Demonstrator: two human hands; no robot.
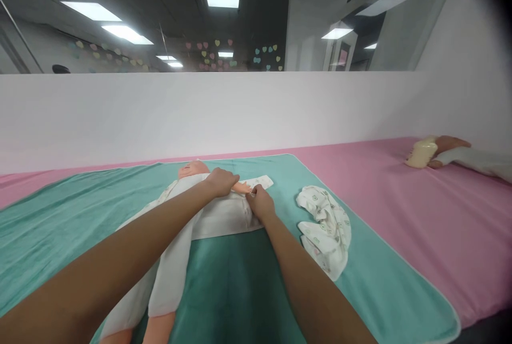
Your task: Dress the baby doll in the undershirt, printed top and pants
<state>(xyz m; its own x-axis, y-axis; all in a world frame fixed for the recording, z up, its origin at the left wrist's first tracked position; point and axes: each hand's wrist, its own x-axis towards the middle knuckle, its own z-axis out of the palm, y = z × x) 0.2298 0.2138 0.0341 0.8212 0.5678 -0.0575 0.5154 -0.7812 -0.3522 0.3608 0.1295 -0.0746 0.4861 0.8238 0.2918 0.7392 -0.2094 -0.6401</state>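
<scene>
The left hand (220, 181) lies spread on the baby doll (191, 169), whose middle is covered by a white cloth (222, 216). The right hand (261, 201) pinches the cloth's edge. One flap (260, 181) remains unfolded, pointing right. A printed garment (326, 229) waits on the green mat (240, 280).

Baby doll (191, 169), supine, w/ white clothes (222, 216)

1. On my feed, the baby doll (193, 169) lies on a mat (48, 242), which lies on the tabletop (360, 184).
2. I see a folded garment (326, 229) on the mat, right of the doll.
3. Farther right on the tabletop, a bottle (421, 152) lies against another person's hand (450, 145).
4. A low wall (200, 120) runs behind the tabletop.
</scene>
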